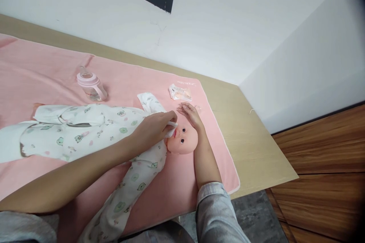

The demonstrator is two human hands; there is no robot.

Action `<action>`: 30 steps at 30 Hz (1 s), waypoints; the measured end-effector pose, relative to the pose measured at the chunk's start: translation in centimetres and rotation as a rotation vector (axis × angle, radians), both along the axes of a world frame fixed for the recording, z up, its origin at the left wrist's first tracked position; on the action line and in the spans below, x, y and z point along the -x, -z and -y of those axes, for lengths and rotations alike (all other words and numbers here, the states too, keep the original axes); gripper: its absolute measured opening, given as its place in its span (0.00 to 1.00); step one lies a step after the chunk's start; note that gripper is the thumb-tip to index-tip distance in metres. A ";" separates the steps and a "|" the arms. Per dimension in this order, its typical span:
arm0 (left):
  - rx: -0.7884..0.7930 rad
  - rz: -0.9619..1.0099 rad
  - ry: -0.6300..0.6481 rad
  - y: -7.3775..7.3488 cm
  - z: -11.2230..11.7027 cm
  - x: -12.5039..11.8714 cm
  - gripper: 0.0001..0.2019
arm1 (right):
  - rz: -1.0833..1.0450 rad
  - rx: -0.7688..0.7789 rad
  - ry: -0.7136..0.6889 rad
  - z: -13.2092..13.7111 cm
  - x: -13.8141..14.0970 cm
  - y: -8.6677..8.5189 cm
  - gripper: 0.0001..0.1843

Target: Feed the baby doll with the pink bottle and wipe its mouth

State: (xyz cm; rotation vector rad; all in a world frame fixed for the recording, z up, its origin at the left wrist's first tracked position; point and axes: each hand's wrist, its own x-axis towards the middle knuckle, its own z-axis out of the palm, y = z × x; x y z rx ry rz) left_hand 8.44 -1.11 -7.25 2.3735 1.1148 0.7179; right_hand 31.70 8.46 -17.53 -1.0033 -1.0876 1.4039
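Observation:
A baby doll (186, 145) in a white print sleepsuit (94, 121) lies on its back, its head toward the right. My left hand (159, 123) reaches across its chest, the fingers pinched on a small folded white wipe (171, 132) against the doll's mouth and cheek. Whether the wipe is cloth or tissue I cannot tell. Beyond the top of the doll's head rests my right hand (190, 114), fingers stretched out and holding nothing, with the forearm alongside the crown.
A pink mat (125, 79) covers much of the wooden table (242, 136). On it stand a pink-lidded baby bottle (91, 86) at the back left and a small clear packet (180, 93) past my right hand. A white wall (213, 26) rises behind; a wood-panelled cabinet (322, 174) is at right.

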 end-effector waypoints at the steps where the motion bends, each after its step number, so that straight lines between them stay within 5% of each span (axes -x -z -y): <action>1: 0.029 0.014 0.006 -0.2 0.1 0.1 0.06 | -0.003 0.001 0.003 0.0 0.0 0.0 0.20; 10: 0.211 0.124 0.065 -1.2 0.9 0.3 0.09 | 0.008 -0.001 -0.001 0.1 0.1 -0.2 0.20; 30: 0.136 0.106 0.021 -0.6 0.3 0.0 0.10 | 0.027 -0.002 0.004 0.3 0.2 -0.4 0.20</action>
